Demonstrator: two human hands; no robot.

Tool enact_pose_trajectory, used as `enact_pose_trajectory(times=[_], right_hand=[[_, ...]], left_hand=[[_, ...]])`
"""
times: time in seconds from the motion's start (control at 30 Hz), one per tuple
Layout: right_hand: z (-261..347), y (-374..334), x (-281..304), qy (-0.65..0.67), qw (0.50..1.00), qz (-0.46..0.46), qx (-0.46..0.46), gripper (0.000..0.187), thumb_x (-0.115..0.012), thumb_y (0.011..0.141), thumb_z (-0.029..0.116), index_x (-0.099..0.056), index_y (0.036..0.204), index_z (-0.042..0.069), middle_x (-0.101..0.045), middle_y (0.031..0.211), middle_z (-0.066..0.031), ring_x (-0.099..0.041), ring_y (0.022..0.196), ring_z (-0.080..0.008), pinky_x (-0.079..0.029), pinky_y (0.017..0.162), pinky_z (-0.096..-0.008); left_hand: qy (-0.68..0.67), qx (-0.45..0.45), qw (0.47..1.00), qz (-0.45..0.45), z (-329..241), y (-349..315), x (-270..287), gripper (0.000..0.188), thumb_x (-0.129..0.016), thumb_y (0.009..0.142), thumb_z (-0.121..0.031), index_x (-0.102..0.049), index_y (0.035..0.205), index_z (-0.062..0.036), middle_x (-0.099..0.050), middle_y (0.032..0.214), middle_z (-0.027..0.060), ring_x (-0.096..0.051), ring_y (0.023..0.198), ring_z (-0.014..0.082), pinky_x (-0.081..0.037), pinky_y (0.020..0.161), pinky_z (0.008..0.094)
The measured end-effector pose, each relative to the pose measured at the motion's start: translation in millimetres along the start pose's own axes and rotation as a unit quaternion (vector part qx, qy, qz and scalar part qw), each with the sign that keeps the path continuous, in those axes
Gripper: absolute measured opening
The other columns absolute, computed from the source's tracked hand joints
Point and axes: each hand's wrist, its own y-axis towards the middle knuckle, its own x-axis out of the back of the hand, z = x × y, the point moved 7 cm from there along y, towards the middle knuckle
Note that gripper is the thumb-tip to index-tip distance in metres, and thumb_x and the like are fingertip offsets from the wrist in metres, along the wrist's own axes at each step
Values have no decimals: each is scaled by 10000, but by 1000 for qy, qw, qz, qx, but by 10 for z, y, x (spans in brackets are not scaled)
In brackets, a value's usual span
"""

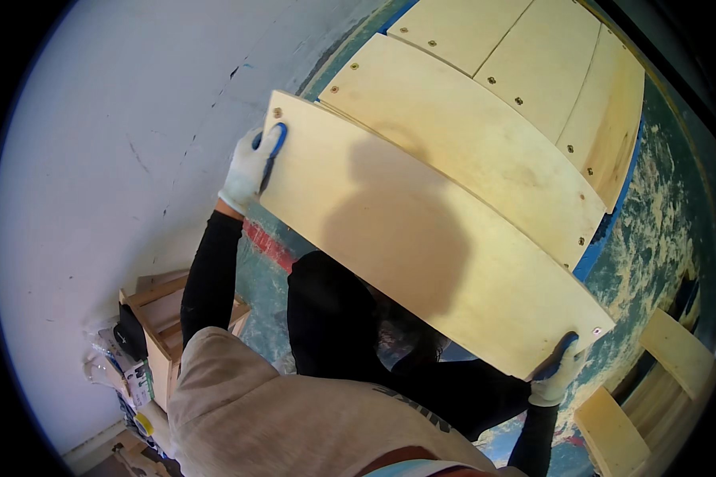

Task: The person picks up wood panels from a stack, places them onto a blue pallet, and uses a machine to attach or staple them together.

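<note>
Two gloved hands, left hand (pixel 250 165), right hand (pixel 558 375), gripping plywood panel (pixel 422 238)

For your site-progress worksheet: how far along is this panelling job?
Done: several plywood panels already sit screwed in a row. In hand: the left hand and right hand grip opposite ends of a loose panel overlapping the row. Left: most of this panel shows no screws.

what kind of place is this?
Likely a woodworking or building site: gloved hands, left and right, hold a plywood panel beside screwed boards, sawdust on the floor, a wooden crate nearby.
</note>
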Motion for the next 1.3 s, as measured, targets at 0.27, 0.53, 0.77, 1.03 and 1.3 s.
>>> enact_pose_trajectory(times=[0.27, 0.53, 0.77, 1.03, 1.3], right_hand=[[966, 1571, 389, -7, 944, 135, 300, 539, -553, 1027, 402, -427, 1394, 27, -506, 1342, -108, -500, 1229, -243, -388, 1072, -435], [762, 2024, -62, -115, 943, 139, 279, 500, -597, 1003, 124, -408, 1443, -22, -518, 1390, -114, -508, 1262, -206, -360, 1118, -361], [231, 2234, -161, -77, 962, 128, 229, 502, -629, 974, 94, -418, 1420, 5, -546, 1305, -82, -552, 1149, -171, -434, 1019, -320], [332, 2313, -81, 13, 966, 114, 233, 438, -577, 963, 22, -469, 1387, 10, -587, 1276, -116, -589, 1140, -207, -488, 970, -359], [1340, 1619, -650, 15, 964, 129, 230, 369, -665, 913, 21, -543, 1260, -13, -646, 1154, -69, -628, 997, -130, -515, 905, -297]], left_hand=[[126, -363, 923, -14, -942, 394, 347, 408, -419, 1092, -348, -550, 1273, -5, -632, 1057, 45, -569, 878, 123, -476, 772, 264], [-10, -243, 969, 39, -306, 522, -261, 516, -538, 1042, -371, -491, 1393, 4, -597, 1298, 84, -537, 1179, 161, -425, 1021, 310], [175, -326, 929, -1, 551, 1125, -134, 446, -476, 1065, -355, -519, 1323, 7, -599, 1197, 94, -553, 1065, 187, -437, 966, 309], [40, -369, 922, -108, -112, 1047, -715, 394, -364, 1103, -352, -506, 1279, -29, -549, 1231, 89, -509, 1105, 221, -407, 1020, 351], [-233, -187, 954, -8, -818, 655, -195, 475, -390, 1101, -391, -454, 1409, -34, -537, 1358, 58, -507, 1237, 163, -397, 1094, 350]])
